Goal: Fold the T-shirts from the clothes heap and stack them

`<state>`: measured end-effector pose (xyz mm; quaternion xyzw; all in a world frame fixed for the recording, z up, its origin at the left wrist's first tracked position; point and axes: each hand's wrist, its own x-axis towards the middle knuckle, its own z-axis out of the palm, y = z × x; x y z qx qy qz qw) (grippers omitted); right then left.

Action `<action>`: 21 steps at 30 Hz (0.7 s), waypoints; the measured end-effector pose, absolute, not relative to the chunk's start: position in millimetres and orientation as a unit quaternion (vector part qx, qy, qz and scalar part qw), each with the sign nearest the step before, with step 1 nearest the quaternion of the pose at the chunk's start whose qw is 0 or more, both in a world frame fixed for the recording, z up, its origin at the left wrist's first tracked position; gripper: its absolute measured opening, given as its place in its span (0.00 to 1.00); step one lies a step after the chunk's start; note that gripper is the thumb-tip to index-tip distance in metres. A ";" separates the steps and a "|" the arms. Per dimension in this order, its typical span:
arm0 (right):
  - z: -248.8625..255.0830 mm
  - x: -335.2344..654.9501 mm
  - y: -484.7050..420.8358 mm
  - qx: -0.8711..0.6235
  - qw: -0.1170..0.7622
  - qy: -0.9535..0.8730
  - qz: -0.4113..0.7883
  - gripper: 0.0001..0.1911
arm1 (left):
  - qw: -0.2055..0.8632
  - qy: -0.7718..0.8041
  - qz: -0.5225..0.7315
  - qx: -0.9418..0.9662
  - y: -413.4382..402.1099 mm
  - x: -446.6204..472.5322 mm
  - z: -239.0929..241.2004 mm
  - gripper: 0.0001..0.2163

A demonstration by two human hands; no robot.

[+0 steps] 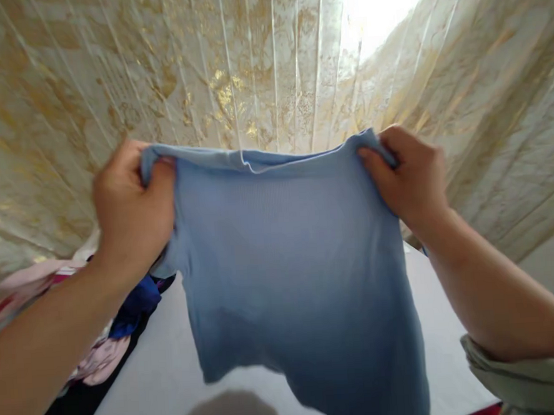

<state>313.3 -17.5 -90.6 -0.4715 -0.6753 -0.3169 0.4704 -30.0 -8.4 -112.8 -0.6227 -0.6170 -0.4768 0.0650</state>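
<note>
A light blue short-sleeved shirt (284, 251) hangs spread out between my two hands, its upper edge stretched almost level. My left hand (133, 207) is closed on the upper left corner, thumb toward me. On the upper right corner, my right hand (409, 174) pinches the cloth between thumb and fingers. A short sleeve droops just below my left hand. The neckline gapes slightly near the middle of the top edge. Along the bottom the hem is uneven, reaching lower on the right, where it runs out of view.
Below the shirt lies a white surface (168, 358) with a rounded shadow on it. A heap of mixed clothes (103, 356), pink, blue and others, lies at the left. Behind hangs a gold-patterned curtain (249, 65). Something red (486, 412) shows at the lower right edge.
</note>
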 end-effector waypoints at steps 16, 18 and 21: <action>-341.6 250.2 32.8 -0.553 0.093 -0.828 0.006 0.26 | -0.010 -0.586 -0.129 -0.800 47.0 19.9 -342.7 0.25; -364.3 250.9 4.0 -0.545 0.090 -0.833 0.027 0.29 | -0.039 -0.572 -0.097 -0.814 18.2 18.3 -366.5 0.26; -377.2 264.9 -22.0 -0.540 0.092 -0.836 0.042 0.28 | -0.034 -0.554 -0.087 -0.827 -17.4 4.0 -385.7 0.26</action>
